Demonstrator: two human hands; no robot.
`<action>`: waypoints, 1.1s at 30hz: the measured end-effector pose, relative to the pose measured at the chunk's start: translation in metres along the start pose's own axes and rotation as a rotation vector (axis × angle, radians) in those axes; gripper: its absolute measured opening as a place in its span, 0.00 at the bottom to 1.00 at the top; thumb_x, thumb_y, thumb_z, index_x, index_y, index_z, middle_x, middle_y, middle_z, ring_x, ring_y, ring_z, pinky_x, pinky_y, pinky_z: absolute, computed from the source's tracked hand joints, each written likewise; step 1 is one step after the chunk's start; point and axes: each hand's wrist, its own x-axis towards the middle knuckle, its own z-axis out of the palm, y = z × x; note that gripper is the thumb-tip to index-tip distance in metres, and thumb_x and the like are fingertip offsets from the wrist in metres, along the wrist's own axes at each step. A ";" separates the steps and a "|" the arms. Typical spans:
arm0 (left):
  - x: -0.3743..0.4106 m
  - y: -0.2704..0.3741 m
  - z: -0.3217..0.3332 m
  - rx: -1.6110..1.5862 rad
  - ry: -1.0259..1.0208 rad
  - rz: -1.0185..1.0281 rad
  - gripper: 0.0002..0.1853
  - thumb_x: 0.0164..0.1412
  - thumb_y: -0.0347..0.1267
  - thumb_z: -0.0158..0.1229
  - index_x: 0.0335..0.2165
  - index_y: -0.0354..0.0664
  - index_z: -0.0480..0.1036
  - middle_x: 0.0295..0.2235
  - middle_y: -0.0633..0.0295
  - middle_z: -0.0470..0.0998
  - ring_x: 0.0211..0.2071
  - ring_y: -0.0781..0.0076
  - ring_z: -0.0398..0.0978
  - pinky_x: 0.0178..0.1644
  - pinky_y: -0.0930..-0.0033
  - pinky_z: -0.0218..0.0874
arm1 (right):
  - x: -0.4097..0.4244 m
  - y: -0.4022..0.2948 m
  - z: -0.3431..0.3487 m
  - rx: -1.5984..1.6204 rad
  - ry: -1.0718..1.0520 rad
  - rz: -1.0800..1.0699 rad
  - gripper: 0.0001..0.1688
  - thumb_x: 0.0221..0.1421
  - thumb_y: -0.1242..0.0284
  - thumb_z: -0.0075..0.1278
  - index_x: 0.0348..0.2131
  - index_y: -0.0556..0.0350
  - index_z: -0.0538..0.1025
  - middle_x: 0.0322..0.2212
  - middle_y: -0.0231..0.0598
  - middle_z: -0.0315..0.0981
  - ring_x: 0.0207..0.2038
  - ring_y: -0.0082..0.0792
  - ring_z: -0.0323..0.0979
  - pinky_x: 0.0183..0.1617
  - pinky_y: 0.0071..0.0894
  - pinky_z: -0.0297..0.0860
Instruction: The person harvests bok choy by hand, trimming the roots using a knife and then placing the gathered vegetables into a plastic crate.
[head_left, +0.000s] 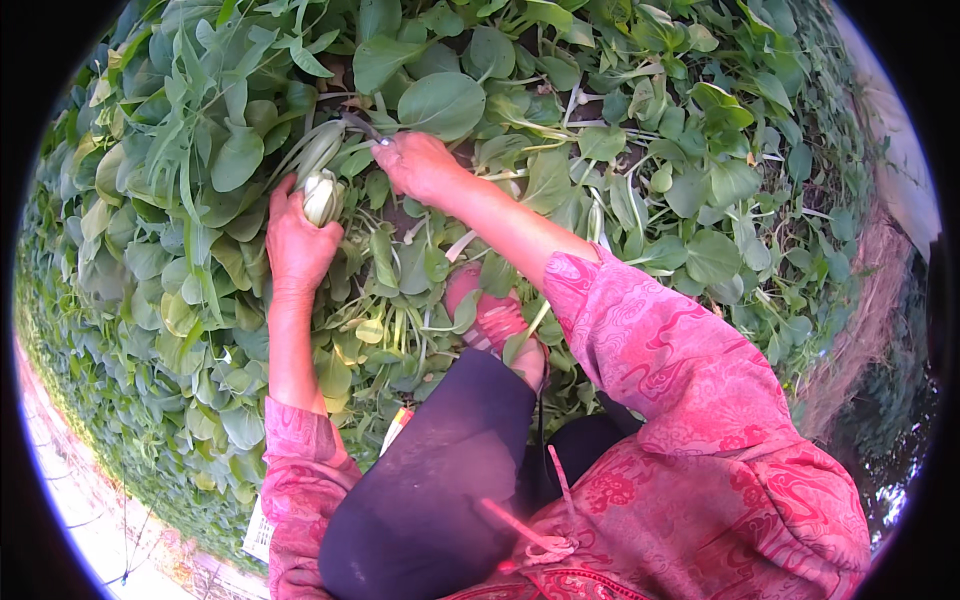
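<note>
My left hand (301, 244) is closed around a leafy green, likely a bok choy, whose pale bulbous base (324, 199) points up between thumb and fingers. Its leaves are mostly hidden behind the hand. My right hand (417, 166) grips a small curved blade (363, 126), probably a sickle; the handle is covered by the fingers. The blade reaches left among the stems, close to the top of another pale green plant stalk (321, 146) just beyond the left hand. A broad round leaf (442, 105) lies just past the right hand.
Dense leafy greens (172, 247) cover the ground on the left and ahead. Cut or loose leaves and stalks (600, 142) lie to the right. My pink shoe (487, 307) stands among the plants below the right forearm. A pale sheet-like strip (892, 135) edges the far right.
</note>
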 end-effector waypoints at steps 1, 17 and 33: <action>0.000 -0.003 0.001 0.001 0.018 0.013 0.25 0.36 0.29 0.56 0.40 0.33 0.70 0.52 0.52 0.62 0.48 0.52 0.67 0.52 0.62 0.58 | 0.000 -0.001 -0.001 -0.023 -0.028 -0.017 0.26 0.56 0.59 0.38 0.30 0.67 0.74 0.32 0.65 0.70 0.41 0.62 0.67 0.48 0.49 0.63; 0.005 -0.013 0.006 -0.011 0.015 -0.024 0.24 0.36 0.30 0.57 0.38 0.35 0.71 0.51 0.54 0.64 0.47 0.53 0.68 0.51 0.62 0.59 | 0.000 -0.037 0.011 -0.286 -0.007 0.250 0.24 0.58 0.59 0.38 0.42 0.61 0.73 0.44 0.54 0.68 0.48 0.51 0.66 0.53 0.42 0.62; -0.024 0.015 -0.071 -1.390 -0.141 -0.316 0.28 0.37 0.20 0.55 0.44 0.32 0.66 0.37 0.56 0.74 0.37 0.64 0.74 0.46 0.64 0.65 | -0.097 -0.002 -0.050 0.076 0.270 -0.042 0.24 0.54 0.57 0.47 0.33 0.63 0.65 0.23 0.53 0.71 0.30 0.54 0.70 0.36 0.45 0.65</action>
